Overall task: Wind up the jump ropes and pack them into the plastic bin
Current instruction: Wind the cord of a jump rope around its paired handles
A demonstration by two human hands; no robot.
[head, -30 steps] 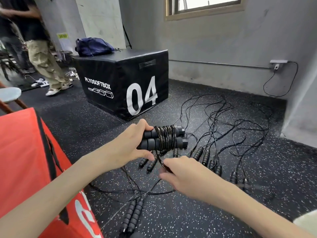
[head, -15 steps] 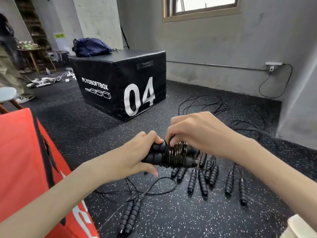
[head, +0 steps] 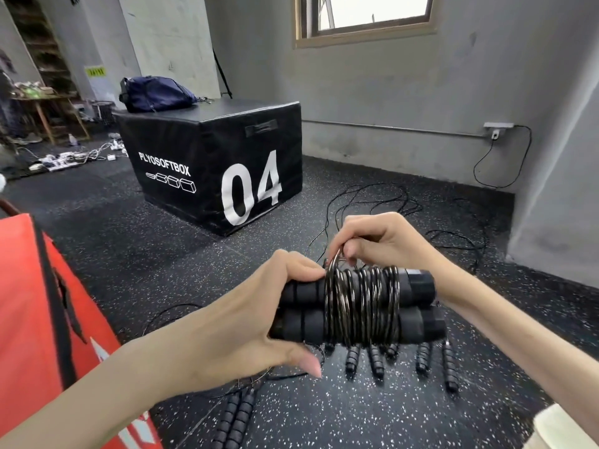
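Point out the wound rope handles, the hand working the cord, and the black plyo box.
wound rope handles (head: 418,283), head view: upper handle's bare end.
right hand (head: 376,239), head view: knuckles.
black plyo box (head: 207,144), head view: front face.

soft daylight enters through the window (head: 366,14) at the top, whose pane is blown out to near white; the grey wall (head: 405,92) below it is evenly lit, without hard shadows; the speckled floor (head: 146,254) stays dark and matte; thin glints run along the wound cord (head: 361,306); the wide lens bends straight lines toward the edges; the far left background looks dim and soft; the near forearms are slightly smeared.
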